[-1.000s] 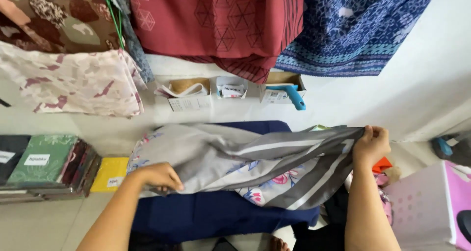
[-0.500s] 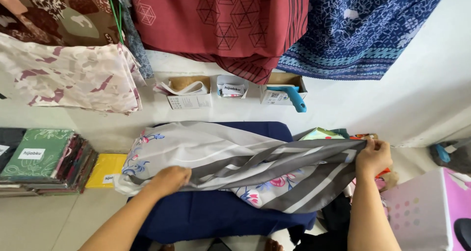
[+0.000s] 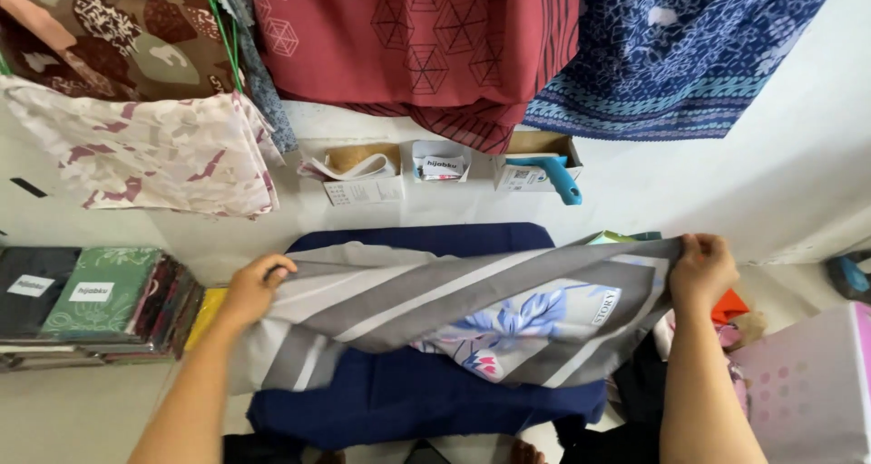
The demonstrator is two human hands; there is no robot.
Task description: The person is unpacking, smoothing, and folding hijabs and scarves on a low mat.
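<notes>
Left hand (image 3: pixel 254 287) and right hand (image 3: pixel 700 266) gripping grey floral scarf (image 3: pixel 454 314) edges, stretched above navy board (image 3: pixel 408 400)

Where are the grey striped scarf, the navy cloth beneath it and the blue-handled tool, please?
grey striped scarf (image 3: pixel 426 292): head view, on a grey stripe near its middle.
navy cloth (image 3: pixel 399 400): head view, on the bare part below the scarf.
blue-handled tool (image 3: pixel 555 175): head view, on its blue handle, sticking out of a small box.
</notes>
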